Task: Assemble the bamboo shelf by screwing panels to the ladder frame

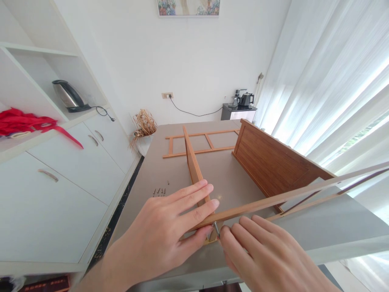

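Note:
My left hand (170, 223) clasps the corner where a narrow upright wooden board (193, 160) meets a long wooden frame (243, 209). Its fingers lie over the board and its thumb presses the near side of the frame. Close beside the thumb, my right hand (252, 243) is closed on a thin metal shaft (216, 228) whose far end meets the frame at that corner. The rest of the shaft is hidden in the fingers, so I cannot tell whether it is a tool or a screw. Left of the board, several screws (159, 191) lie on the table.
On the grey table (225, 174), a ladder-like wooden frame (209, 141) lies flat at the back. A large wooden panel (273, 162) stands along the right. White cabinets (60, 194) line the left, with a kettle (69, 97) on a shelf. Curtains (328, 73) hang right.

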A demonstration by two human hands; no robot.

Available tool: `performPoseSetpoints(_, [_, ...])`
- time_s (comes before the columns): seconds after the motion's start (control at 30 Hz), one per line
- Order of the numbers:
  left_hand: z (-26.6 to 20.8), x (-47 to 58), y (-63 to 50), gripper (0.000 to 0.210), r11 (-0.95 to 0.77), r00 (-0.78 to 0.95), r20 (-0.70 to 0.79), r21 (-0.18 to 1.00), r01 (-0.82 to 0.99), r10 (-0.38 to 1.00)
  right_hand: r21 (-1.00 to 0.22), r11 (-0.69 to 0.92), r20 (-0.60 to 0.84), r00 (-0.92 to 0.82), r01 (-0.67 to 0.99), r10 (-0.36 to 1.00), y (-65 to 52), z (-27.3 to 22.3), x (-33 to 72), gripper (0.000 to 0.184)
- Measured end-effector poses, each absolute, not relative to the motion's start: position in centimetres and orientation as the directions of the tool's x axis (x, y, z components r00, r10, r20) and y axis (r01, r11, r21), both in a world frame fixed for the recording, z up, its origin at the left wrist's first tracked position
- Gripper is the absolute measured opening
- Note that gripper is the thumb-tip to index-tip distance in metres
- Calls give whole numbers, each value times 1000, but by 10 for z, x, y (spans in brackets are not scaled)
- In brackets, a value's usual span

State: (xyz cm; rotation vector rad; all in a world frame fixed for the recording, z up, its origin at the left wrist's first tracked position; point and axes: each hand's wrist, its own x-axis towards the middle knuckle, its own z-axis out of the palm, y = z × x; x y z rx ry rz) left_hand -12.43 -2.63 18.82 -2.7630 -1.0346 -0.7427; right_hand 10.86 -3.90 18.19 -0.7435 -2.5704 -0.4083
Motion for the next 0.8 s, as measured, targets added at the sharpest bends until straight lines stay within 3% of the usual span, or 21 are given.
performPoseSetpoints(0.1, [189, -124, -27, 40, -766, 653, 475, 75, 638, 590, 250, 782, 479, -775, 571, 412, -40, 190, 108, 28])
performPoseSetpoints(0.2, [190, -124, -26, 40, -765, 652, 473, 78, 639, 593, 231, 808, 473, -789, 541, 393, -38, 191, 106, 27])
performPoseSetpoints(0.43, [190, -123, -27, 38, -754, 637, 474, 94, 650, 608, -100, 840, 503, -701, 533, 505, -35, 171, 102, 27])
performPoseSetpoints(0.53, [191, -122, -27, 38, -752, 640, 467, 86, 654, 610, -167, 828, 554, -644, 535, 528, -35, 164, 100, 26])
performPoseSetpoints(0.8, [192, -120, -30, 39, -732, 661, 425, 7, 681, 618, -34, 853, 707, -591, 522, 389, -28, 157, 98, 30])
